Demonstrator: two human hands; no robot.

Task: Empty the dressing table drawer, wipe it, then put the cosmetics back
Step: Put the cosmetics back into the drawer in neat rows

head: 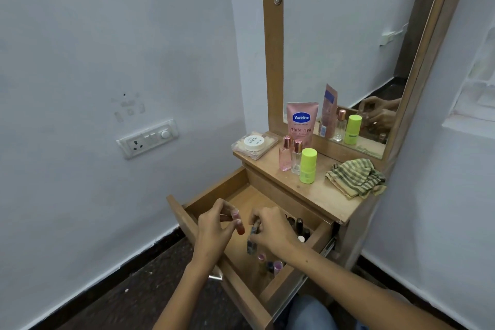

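Your drawer (pixel 203 195) stands pulled out below the dressing table top (pixel 329 195), which sits under the mirror (pixel 348 35); your left hand (pixel 214 228) and right hand (pixel 273 230) hang side by side over the drawer, each pinching a small bottle. In the drawer, a cluster of small bottles (pixel 269 265) lies near the front and taller tubes (pixel 298 226) stand at the right, behind your right hand. On the top, a flat box (pixel 254 143) sits far left with a round jar (pixel 254 142) on it; right of it come the tube (pixel 301 123), two slim bottles (pixel 290 154) before it, then a capped bottle (pixel 308 166); the cloth (pixel 356 178) lies far right.
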